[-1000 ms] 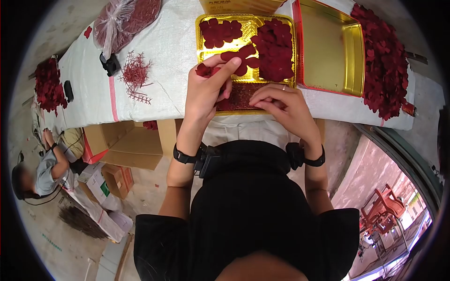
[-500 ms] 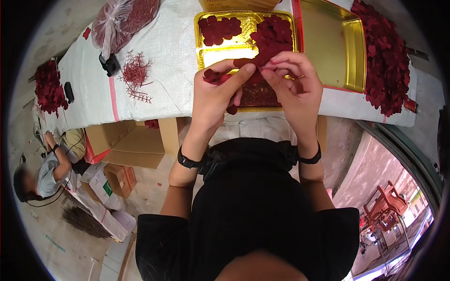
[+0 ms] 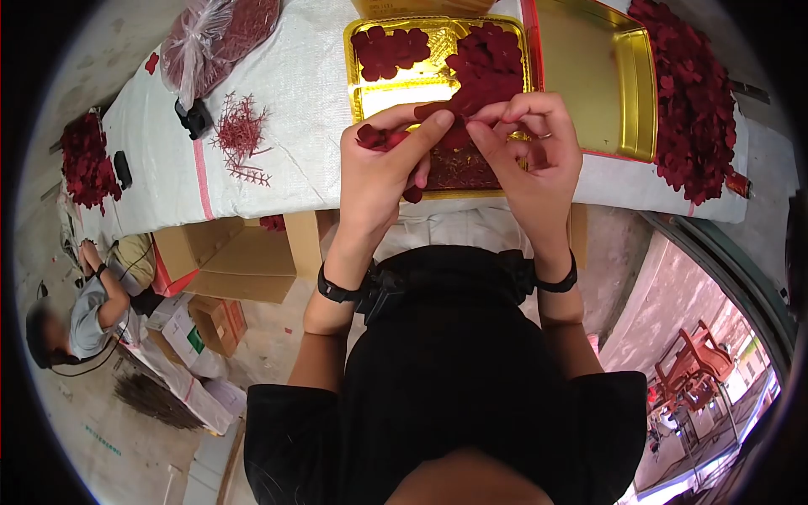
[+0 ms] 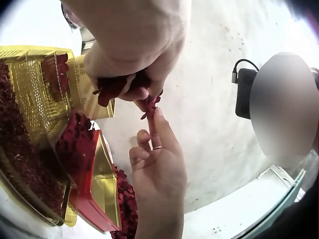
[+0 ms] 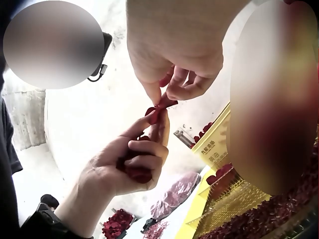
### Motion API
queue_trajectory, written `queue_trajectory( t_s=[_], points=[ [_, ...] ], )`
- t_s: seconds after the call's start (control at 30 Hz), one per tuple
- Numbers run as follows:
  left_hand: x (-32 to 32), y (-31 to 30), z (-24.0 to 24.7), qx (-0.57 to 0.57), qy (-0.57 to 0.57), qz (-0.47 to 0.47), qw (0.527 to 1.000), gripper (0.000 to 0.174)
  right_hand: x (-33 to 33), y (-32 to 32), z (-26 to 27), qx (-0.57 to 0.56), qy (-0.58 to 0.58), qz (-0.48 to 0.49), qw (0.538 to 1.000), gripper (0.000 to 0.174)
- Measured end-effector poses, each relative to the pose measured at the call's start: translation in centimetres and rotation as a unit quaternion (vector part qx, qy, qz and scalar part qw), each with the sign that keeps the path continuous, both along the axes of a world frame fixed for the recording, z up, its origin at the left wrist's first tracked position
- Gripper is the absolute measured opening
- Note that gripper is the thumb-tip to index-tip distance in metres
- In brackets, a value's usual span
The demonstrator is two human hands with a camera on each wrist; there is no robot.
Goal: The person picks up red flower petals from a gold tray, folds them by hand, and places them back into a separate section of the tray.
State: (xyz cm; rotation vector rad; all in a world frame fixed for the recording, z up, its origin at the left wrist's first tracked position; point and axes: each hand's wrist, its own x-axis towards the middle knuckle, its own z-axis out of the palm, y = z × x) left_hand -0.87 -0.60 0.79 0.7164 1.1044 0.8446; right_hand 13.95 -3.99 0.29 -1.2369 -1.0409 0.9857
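Observation:
In the head view my left hand (image 3: 370,177) pinches a dark red flower-shaped petal piece (image 5: 157,117) between thumb and forefinger. More red petal pieces (image 3: 379,137) are tucked against its palm and curled fingers. My right hand (image 3: 543,156) meets it from the other side, thumb and forefinger pinching at the same petal piece; whether they also hold a tiny stem I cannot tell. Both hands are above the front of a gold plastic tray (image 3: 350,63). Its back compartments carry petal pieces (image 3: 391,52), and small dark red sprigs (image 3: 454,175) fill the front one.
To the right stands a red-rimmed gold tin (image 3: 589,84), with a heap of petal pieces (image 3: 686,109) beyond. On the left lie loose red branched sprigs (image 3: 240,130), a black device (image 3: 194,119) and a tied plastic bag (image 3: 223,38). Another person (image 3: 93,311) sits at far left.
My right hand has risen from the tray's front compartment to the petal piece in my left hand. Over the last half second, both hands have stayed together with only small finger movements.

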Motion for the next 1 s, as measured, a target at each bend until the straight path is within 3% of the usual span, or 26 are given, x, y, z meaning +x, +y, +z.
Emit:
queue_trajectory(
  t_s=[0.2, 0.57, 0.7, 1.0],
  points=[
    [0.0, -0.08, 0.2, 0.023, 0.034, -0.009, 0.999, 0.016, 0.04, 0.18, 0.16, 0.014, -0.069, 0.001, 0.998, 0.027],
    [0.01, -0.18, 0.27, 0.048, 0.064, -0.019, 0.997, 0.017, 0.03, 0.07, 0.28, 0.014, -0.089, 0.006, 0.996, 0.025],
    [0.02, -0.23, 0.03, 0.082, 0.082, -0.027, 0.993, 0.018, 0.07, 0.11, 0.38, 0.001, -0.07, 0.007, 0.997, 0.024],
    [0.16, -0.34, -0.27, 0.167, 0.137, -0.042, 0.976, 0.02, 0.53, 0.16, 0.63, -0.005, -0.154, 0.015, 0.988, 0.02]
  ],
)
